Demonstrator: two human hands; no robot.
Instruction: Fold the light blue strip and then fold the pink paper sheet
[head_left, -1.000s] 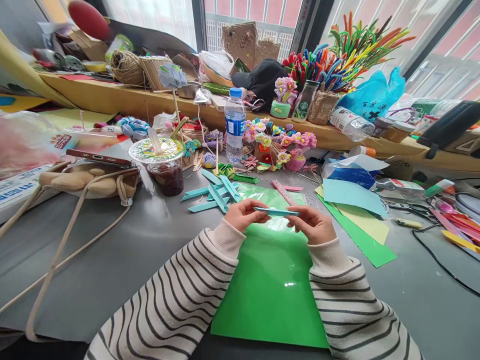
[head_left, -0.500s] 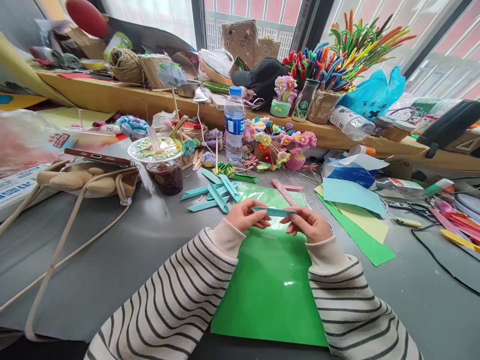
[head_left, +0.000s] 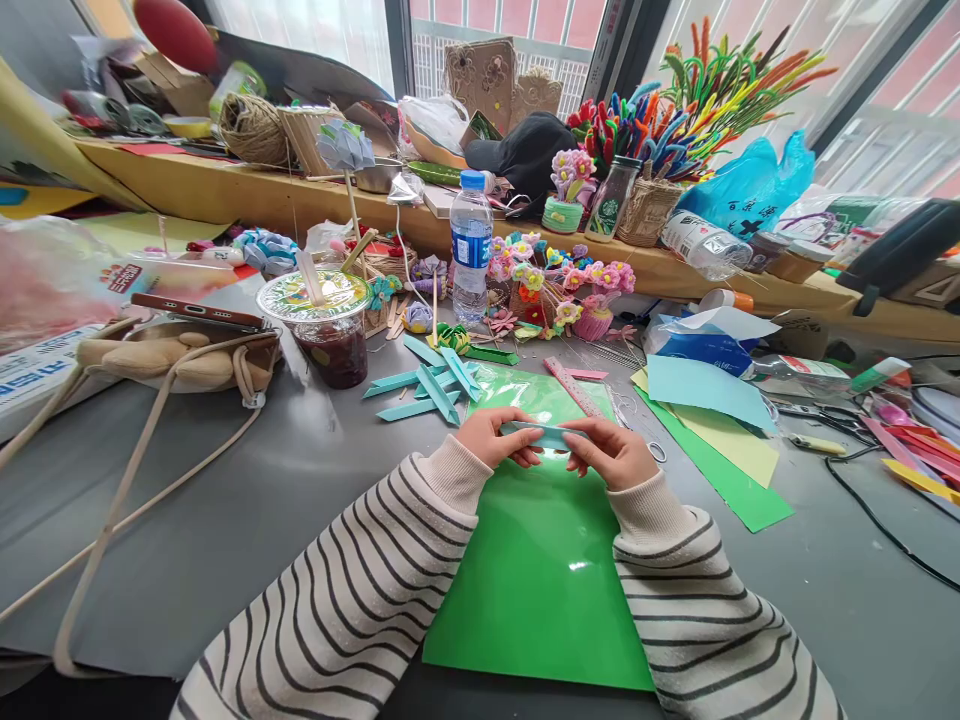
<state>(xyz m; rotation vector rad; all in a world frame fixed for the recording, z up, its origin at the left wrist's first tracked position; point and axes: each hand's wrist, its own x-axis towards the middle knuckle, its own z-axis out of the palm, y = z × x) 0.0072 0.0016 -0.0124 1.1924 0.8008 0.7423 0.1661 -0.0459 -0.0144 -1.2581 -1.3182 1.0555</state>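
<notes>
Grey tabletop (head_left: 225, 500) is spread with craft clutter below a wooden window ledge (head_left: 247, 195), much of which is too crowded to be made out. A narrow folded strip of light teal paper (head_left: 541, 433) is held level above a glossy green plastic sheet (head_left: 540, 590), whose near edge is hidden by the striped sleeves. The strip is pinched at one end by the left hand (head_left: 496, 437) and at the other by the right hand (head_left: 611, 452), fingers curled close around it, so that only its middle is seen and its ends are covered. Just beyond, a loose heap of similar teal folded strips (head_left: 427, 385) is laid, and a pink ruler (head_left: 570, 385) is set on the far part of the sheet. A sealed plastic cup of dark red drink (head_left: 322, 330) and a clear water bottle with a blue label (head_left: 470, 250) are stood further back. Sheets of blue, yellow and green paper (head_left: 712, 430) are overlapped at the right.
</notes>
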